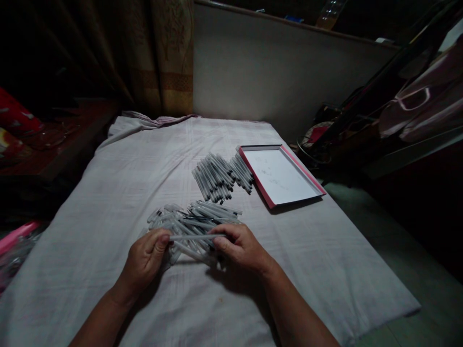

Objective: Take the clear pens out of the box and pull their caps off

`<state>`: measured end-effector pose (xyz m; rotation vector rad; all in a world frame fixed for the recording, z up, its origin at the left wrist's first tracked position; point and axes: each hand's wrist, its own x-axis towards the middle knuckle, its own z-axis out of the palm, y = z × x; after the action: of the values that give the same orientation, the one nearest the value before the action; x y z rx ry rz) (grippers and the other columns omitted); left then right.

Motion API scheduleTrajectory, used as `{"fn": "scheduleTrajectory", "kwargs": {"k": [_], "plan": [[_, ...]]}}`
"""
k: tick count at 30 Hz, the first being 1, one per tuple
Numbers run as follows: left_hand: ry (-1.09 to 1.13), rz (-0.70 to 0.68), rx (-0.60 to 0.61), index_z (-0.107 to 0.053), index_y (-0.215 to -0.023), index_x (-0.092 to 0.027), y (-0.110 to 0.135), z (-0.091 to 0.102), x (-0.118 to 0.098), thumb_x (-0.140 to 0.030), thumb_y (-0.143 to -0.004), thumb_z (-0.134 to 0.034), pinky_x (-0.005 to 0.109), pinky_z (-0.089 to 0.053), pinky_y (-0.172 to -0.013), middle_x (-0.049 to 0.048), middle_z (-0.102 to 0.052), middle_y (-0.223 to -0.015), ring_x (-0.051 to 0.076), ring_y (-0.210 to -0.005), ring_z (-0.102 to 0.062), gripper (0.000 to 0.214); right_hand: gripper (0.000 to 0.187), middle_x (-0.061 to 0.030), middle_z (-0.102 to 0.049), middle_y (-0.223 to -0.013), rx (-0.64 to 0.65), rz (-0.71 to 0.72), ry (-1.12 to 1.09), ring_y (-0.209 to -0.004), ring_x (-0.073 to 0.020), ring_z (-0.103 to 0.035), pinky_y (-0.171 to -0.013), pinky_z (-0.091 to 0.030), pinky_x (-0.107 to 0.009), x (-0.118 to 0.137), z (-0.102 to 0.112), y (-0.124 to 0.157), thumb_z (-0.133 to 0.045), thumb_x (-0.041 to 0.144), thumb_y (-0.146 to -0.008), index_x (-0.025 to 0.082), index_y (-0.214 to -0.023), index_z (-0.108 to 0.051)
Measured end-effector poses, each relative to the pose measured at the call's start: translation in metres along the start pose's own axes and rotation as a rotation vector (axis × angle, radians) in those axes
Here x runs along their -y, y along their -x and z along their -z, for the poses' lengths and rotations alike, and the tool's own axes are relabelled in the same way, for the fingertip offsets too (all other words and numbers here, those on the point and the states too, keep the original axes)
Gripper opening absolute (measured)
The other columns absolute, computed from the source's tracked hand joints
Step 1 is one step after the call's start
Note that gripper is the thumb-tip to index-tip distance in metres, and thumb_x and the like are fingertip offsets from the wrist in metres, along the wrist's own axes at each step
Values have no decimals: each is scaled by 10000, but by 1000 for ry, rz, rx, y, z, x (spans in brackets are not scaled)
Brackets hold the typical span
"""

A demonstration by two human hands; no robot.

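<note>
A slim, pale translucent pen [195, 237] is stretched level between my two hands. My left hand [146, 255] pinches its left end between thumb and fingers. At its right end, my right hand [240, 246] has thumb and fingertips closed on it. Just behind and below the hands lies a loose heap of pens [202, 212], some clear and some with dark parts, pointing different ways. Farther off are stacked pens [213, 173] lying side by side, their dark ends mostly toward me. Another row of pens [241, 171] rests against the box lid's left side.
A shallow red-edged box lid [282, 176] with a white inside sits at the right of the cloth-covered table [307, 270]. A brown curtain [175, 58] and a pale wall [253, 72] stand behind. A pink item [18, 236] lies low at the left.
</note>
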<state>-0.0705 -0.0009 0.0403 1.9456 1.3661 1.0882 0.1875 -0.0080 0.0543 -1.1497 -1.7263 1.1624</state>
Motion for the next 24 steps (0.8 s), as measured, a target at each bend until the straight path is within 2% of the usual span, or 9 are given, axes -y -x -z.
{"fn": "scheduleTrajectory", "kwargs": {"k": [3,5,8,10,11,13,16,19,24], "plan": [[-14,-60,10,-661,-756,-195,1,0,1,-543,-964,-479,237,-495,-575,20,-663,-664,148,-599,-627,445,284,30,-629,-586,135,-16,45,-548,-120,-570,-546,-427,-211,2,1,0,-561,334,-948,183,-792,-744],[27,34,-19,-614,-692,-198,2,4,5,-589,-945,-490,235,-468,-514,4,-614,-600,139,-538,-583,482,268,19,-652,-613,126,47,126,-579,-128,-592,-566,-431,-217,2,7,1,-570,315,-944,190,-778,-740],[161,325,-181,-473,-608,-220,2,13,13,-643,-952,-439,222,-337,-368,-53,-436,-463,101,-382,-399,546,264,-8,-691,-657,-81,121,232,-617,-150,-629,-599,-459,-239,-1,20,1,-561,296,-954,200,-792,-746],[184,368,-208,-486,-623,-219,0,16,17,-664,-941,-443,224,-374,-385,-48,-464,-483,104,-397,-428,549,256,-28,-724,-706,-213,148,284,-658,-167,-660,-631,-488,-256,-5,25,-1,-554,288,-965,202,-835,-758],[137,337,-207,-542,-675,-214,-1,15,19,-664,-941,-442,234,-429,-433,-30,-535,-535,121,-451,-499,533,242,-38,-742,-746,-239,174,318,-694,-176,-676,-665,-505,-268,-7,25,-2,-558,284,-966,202,-867,-763],[-39,183,-192,-637,-811,-209,-4,12,24,-647,-934,-474,274,-529,-599,14,-671,-706,167,-636,-634,484,214,-55,-759,-818,-248,240,427,-777,-196,-693,-749,-522,-301,-11,20,-5,-571,271,-964,202,-914,-768],[-310,-95,-182,-677,-974,-226,-6,5,33,-551,-964,-494,340,-538,-831,45,-739,-917,217,-880,-684,374,196,-69,-745,-870,-282,269,614,-844,-216,-672,-791,-516,-337,-17,9,-9,-584,251,-956,209,-928,-773],[-440,-244,-168,-665,-1038,-235,-6,0,44,-444,-1003,-474,365,-504,-888,52,-742,-1000,229,-966,-675,285,167,-74,-726,-893,-320,249,714,-858,-226,-648,-773,-509,-348,-22,2,-9,-612,237,-932,217,-929,-777],[-500,-316,-128,-654,-1098,-241,-4,-4,50,-385,-1015,-468,360,-488,-912,51,-744,-1077,225,-1033,-667,249,154,-71,-729,-914,-323,271,710,-870,-229,-651,-774,-511,-352,-25,4,-5,-633,246,-916,218,-985,-768]]}}
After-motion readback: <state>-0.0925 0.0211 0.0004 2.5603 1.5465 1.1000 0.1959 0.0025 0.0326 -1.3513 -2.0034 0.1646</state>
